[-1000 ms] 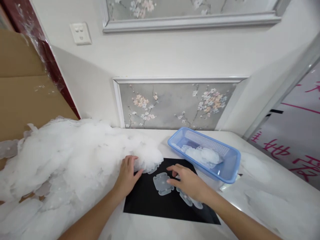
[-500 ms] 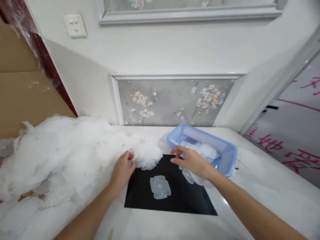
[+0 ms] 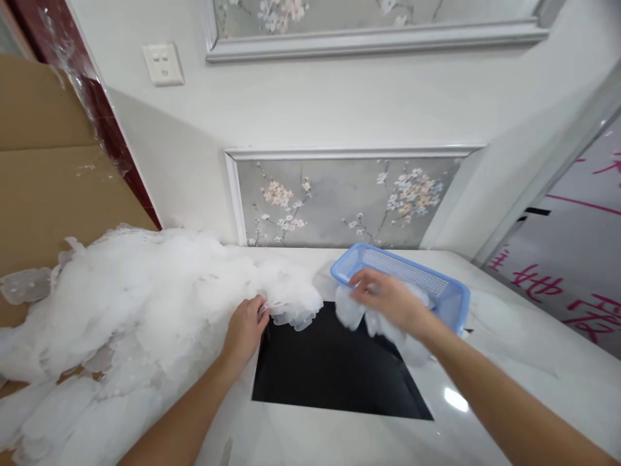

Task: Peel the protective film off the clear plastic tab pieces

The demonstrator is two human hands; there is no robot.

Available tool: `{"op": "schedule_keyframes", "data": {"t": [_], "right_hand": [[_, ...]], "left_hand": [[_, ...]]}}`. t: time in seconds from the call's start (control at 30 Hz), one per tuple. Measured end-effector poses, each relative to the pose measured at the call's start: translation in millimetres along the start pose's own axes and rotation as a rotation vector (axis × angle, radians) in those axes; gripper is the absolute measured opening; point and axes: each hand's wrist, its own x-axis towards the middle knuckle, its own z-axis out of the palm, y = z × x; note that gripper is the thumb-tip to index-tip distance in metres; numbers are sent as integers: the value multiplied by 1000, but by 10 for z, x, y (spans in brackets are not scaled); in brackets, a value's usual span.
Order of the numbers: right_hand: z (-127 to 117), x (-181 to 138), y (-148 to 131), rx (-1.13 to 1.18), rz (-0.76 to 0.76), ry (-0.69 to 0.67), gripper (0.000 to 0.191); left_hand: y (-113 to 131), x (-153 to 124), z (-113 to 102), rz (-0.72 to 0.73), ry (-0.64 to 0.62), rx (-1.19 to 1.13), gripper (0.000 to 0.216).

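My left hand point(image 3: 248, 329) is at the right edge of a big heap of thin, frosted plastic pieces point(image 3: 189, 291). Its thumb and fingers are pinched on the rim of one piece. Slightly blurred, my right hand point(image 3: 391, 301) hovers over the near side of a blue plastic basket point(image 3: 451, 314), its fingers closed. Translucent plastic pieces point(image 3: 349, 307) hang just beneath those fingers, in front of the basket's rim; the fingers hide where they are gripped. A black mat point(image 3: 334, 375) lies between my hands, its surface bare.
More plastic pieces point(image 3: 420, 294) lie inside the basket. The white marbled tabletop point(image 3: 514, 388) meets a wall with a framed floral panel point(image 3: 330, 200). Cardboard point(image 3: 58, 194) stands at the left behind the heap. A sheet with pink writing point(image 3: 572, 259) is at the right.
The single plastic piece on the mat is gone from there. My right hand has moved right over the basket, and my left fingers have closed on the heap's edge. The view has shifted slightly.
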Motion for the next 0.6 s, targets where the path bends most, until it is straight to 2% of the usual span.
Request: {"op": "schedule_keyframes", "data": {"t": [0.07,0.1,0.17,0.23,0.33,0.37,0.43,0.5,0.53,0.6], "right_hand": [[-356,180,117,-75,70,238,20],[-492,255,176,-127,116,302,23],[-647,355,264,-191,155,322,19],[-642,377,279,-248,152,336,13],[-383,241,155,-273,52,365,14],[-249,153,91,-240,-13,318,16],[56,-62,-34,-6,-147,103,21],[361,-287,-113,276,-124,-177,27],[496,-387,-126,380,-103,-261,29],[700,-539,-100,500,-30,-314,28]], "left_hand": [[35,12,-41,-30,48,-37,15],[56,17,-61,-44,75,-62,16],[99,22,-107,-77,128,-127,19],[140,10,-158,-116,175,-208,22],[198,-50,-192,-167,171,-370,24],[221,-84,-176,-184,137,-434,23],[275,-173,-96,-220,38,-551,19],[336,-277,24,-280,-88,-669,23],[365,-327,83,-331,-187,-767,27],[406,-404,177,-477,-402,-1006,36]]}}
